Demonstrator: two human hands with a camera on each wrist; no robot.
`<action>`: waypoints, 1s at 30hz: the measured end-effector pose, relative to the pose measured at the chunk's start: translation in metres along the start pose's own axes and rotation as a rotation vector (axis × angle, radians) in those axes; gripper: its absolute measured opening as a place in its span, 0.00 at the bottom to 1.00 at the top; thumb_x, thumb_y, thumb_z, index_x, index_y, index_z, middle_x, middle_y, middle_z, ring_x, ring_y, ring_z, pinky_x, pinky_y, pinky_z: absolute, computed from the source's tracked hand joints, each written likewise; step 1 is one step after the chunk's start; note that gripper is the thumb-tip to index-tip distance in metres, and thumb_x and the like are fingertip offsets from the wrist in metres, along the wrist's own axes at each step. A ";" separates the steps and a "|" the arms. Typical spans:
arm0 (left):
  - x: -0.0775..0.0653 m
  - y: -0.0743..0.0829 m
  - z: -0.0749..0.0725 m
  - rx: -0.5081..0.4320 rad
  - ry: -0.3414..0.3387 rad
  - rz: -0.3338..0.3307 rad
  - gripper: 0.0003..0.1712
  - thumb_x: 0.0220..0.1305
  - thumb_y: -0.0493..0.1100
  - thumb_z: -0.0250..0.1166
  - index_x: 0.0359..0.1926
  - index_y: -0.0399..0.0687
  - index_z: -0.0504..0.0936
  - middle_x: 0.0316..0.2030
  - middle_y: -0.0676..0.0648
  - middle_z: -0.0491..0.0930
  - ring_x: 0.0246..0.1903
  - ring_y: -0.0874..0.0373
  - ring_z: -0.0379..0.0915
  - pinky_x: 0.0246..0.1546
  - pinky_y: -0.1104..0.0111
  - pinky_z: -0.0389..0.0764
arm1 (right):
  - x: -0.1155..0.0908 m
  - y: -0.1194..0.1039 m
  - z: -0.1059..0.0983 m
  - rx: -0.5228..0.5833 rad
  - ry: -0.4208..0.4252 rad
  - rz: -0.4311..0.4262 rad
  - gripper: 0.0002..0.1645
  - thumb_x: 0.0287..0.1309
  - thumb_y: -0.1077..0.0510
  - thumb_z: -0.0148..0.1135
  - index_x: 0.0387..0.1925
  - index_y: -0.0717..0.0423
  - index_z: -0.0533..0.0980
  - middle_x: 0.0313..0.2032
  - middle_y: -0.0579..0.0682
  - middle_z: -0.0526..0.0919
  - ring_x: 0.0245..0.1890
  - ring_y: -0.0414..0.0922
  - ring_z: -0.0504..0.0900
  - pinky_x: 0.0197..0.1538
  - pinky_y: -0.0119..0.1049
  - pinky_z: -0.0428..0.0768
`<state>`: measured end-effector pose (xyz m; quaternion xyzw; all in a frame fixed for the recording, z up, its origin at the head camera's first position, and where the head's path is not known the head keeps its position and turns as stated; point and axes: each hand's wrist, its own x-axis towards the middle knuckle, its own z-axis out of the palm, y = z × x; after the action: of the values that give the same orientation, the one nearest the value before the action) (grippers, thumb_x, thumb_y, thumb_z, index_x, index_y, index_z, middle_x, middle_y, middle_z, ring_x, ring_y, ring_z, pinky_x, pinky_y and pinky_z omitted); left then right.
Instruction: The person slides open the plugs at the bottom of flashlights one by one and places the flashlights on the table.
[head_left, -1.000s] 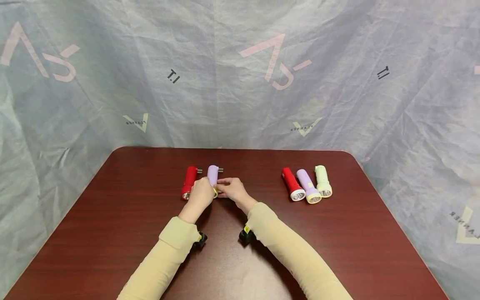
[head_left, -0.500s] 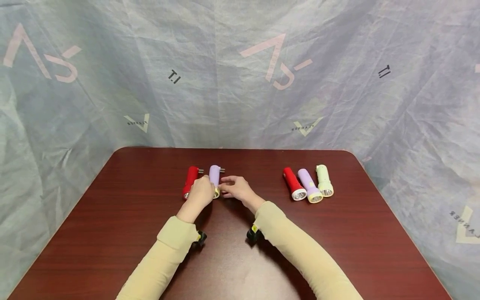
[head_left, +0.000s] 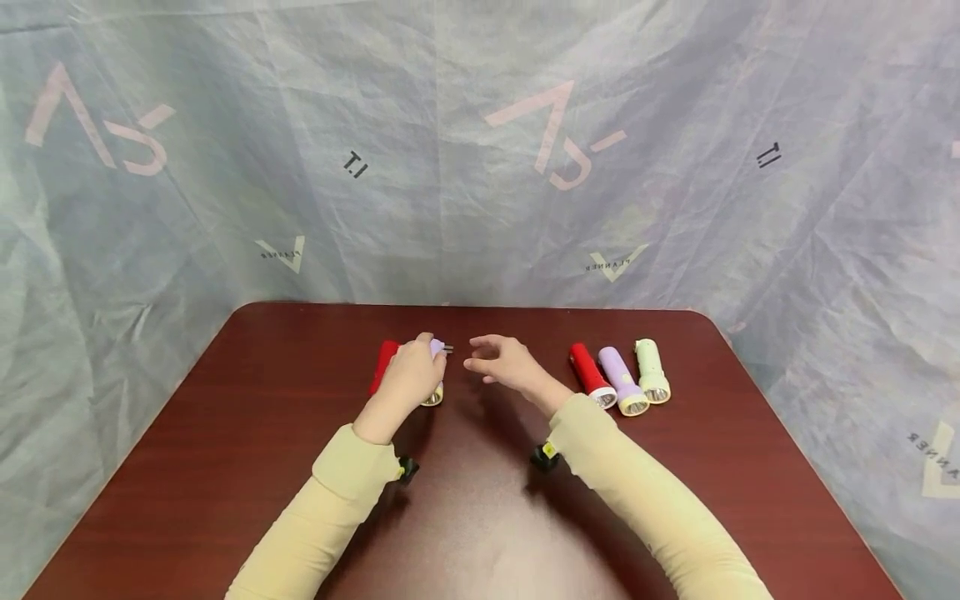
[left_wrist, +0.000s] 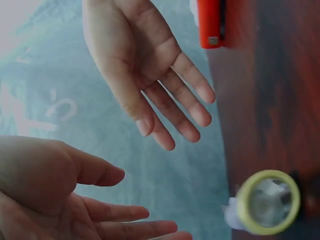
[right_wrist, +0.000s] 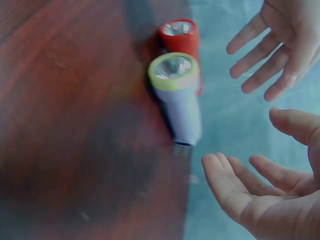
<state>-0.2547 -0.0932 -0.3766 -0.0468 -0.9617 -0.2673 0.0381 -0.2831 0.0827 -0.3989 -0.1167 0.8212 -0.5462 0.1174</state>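
My left hand (head_left: 411, 373) is over the left pair of flashlights with fingers extended, gripping nothing. Beneath it in the head view lies a purple flashlight (head_left: 437, 347) with a yellow rim and metal plug prongs, its middle hidden. Beside that is a red flashlight (head_left: 385, 360), also partly covered. The right wrist view shows the purple flashlight (right_wrist: 184, 112) and red one (right_wrist: 180, 35) lying side by side, apart from both hands. To their right, my right hand (head_left: 512, 365) hovers with loosely bent fingers, holding nothing. In the left wrist view, both palms face each other.
On the right of the dark red table (head_left: 247, 467) lie a red flashlight with a white rim (head_left: 587, 371), a purple one (head_left: 618, 370) and a pale green one (head_left: 649, 365). A grey printed cloth (head_left: 465, 192) hangs behind the table.
My right hand has drawn away rightward from the left purple flashlight. My left hand has loosened, lifted and shifted over it. The flashlights keep their places.
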 end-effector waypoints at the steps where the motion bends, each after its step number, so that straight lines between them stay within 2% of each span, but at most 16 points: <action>1: 0.000 0.003 -0.002 0.000 -0.004 0.011 0.27 0.67 0.46 0.54 0.61 0.33 0.69 0.51 0.34 0.77 0.47 0.41 0.77 0.49 0.51 0.77 | -0.001 -0.003 -0.004 -0.014 0.000 -0.008 0.28 0.55 0.58 0.66 0.58 0.58 0.72 0.50 0.61 0.80 0.46 0.57 0.81 0.44 0.46 0.82; 9: -0.001 0.035 -0.007 -0.031 -0.043 0.109 0.28 0.68 0.48 0.54 0.64 0.38 0.67 0.57 0.38 0.74 0.55 0.45 0.72 0.56 0.53 0.73 | -0.014 -0.019 -0.046 -0.125 0.044 -0.074 0.28 0.56 0.55 0.65 0.58 0.55 0.72 0.52 0.59 0.79 0.44 0.50 0.83 0.44 0.47 0.82; 14: 0.002 0.052 -0.005 -0.067 -0.028 0.184 0.28 0.68 0.49 0.54 0.65 0.41 0.66 0.60 0.41 0.72 0.58 0.47 0.70 0.58 0.52 0.71 | -0.023 -0.024 -0.069 -0.195 0.066 -0.074 0.28 0.58 0.52 0.64 0.59 0.53 0.71 0.52 0.56 0.79 0.44 0.49 0.83 0.45 0.47 0.82; 18: 0.007 0.061 0.002 -0.119 -0.021 0.237 0.29 0.68 0.49 0.55 0.66 0.43 0.65 0.59 0.41 0.72 0.57 0.47 0.70 0.56 0.52 0.72 | -0.032 -0.027 -0.086 -0.274 0.085 -0.076 0.28 0.58 0.51 0.63 0.60 0.52 0.71 0.52 0.55 0.79 0.42 0.48 0.83 0.42 0.43 0.83; 23: 0.012 0.071 0.013 -0.210 -0.046 0.269 0.30 0.67 0.51 0.55 0.67 0.47 0.64 0.57 0.42 0.73 0.56 0.48 0.70 0.55 0.54 0.72 | -0.041 -0.022 -0.105 -0.384 0.133 -0.076 0.28 0.58 0.50 0.63 0.59 0.52 0.71 0.51 0.55 0.81 0.35 0.46 0.84 0.36 0.37 0.82; 30: 0.018 0.083 0.033 -0.340 -0.083 0.307 0.32 0.66 0.52 0.58 0.67 0.49 0.64 0.57 0.43 0.74 0.54 0.51 0.73 0.53 0.59 0.75 | -0.053 -0.007 -0.127 -0.513 0.194 -0.050 0.27 0.58 0.50 0.63 0.57 0.56 0.72 0.49 0.58 0.82 0.46 0.51 0.82 0.47 0.47 0.80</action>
<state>-0.2648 -0.0043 -0.3606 -0.2093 -0.8851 -0.4145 0.0302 -0.2735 0.2072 -0.3418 -0.1100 0.9369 -0.3317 -0.0088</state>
